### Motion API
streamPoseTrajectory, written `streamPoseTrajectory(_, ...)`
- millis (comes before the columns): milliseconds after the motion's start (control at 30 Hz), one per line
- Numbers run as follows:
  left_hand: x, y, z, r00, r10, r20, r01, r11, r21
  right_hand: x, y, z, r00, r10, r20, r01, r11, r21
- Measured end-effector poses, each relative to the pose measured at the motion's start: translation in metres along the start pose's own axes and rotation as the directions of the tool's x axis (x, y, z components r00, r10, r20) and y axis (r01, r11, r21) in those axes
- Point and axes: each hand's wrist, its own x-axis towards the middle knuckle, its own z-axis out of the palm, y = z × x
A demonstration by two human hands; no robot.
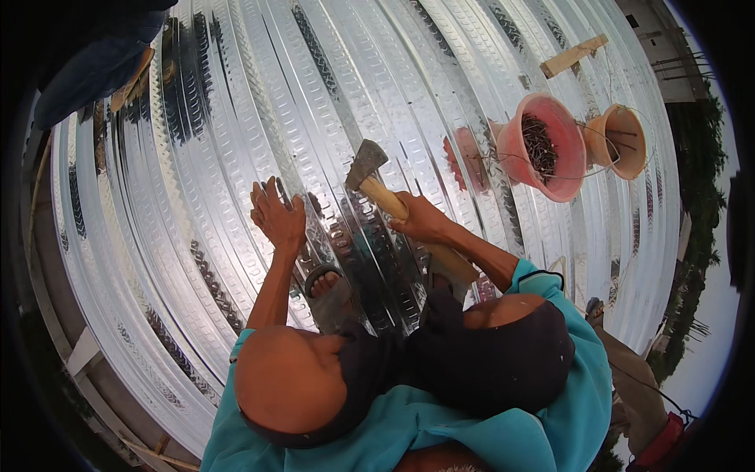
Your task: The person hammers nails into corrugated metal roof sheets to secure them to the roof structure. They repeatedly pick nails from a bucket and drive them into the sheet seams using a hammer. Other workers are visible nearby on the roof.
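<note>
My right hand (420, 217) is closed round the wooden handle of a hatchet (385, 197). The dark metal head of the hatchet points up and left, just above the ribbed sheet metal (236, 165). To its left, my left hand (279, 215) rests on the shiny sheet metal with its fingers spread, holding nothing. I am squatting, and my sandalled foot (324, 285) shows between my forearms.
At the right, a pink bucket (515, 153) holds many nails, beside a smaller orange bucket (629, 138). A wood scrap (574, 55) lies beyond them. Another person's leg (98, 63) is at the far left; a person in brown trousers (635, 377) is behind my right side.
</note>
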Motion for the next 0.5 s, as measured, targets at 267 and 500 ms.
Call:
streamPoseTrajectory(267,0.095,0.176,-0.032,0.810,0.478,0.340,-0.439,0.878,-0.190,-0.073,0.058,0.011,0.961,0.275,0.036,-0.272,0.913,0.304)
streamPoseTrajectory(500,0.050,0.077,0.065,0.832,-0.071,0.551,0.190,0.968,-0.162,-0.077,0.084,0.023,0.966,0.258,-0.030,-0.240,0.929,0.282)
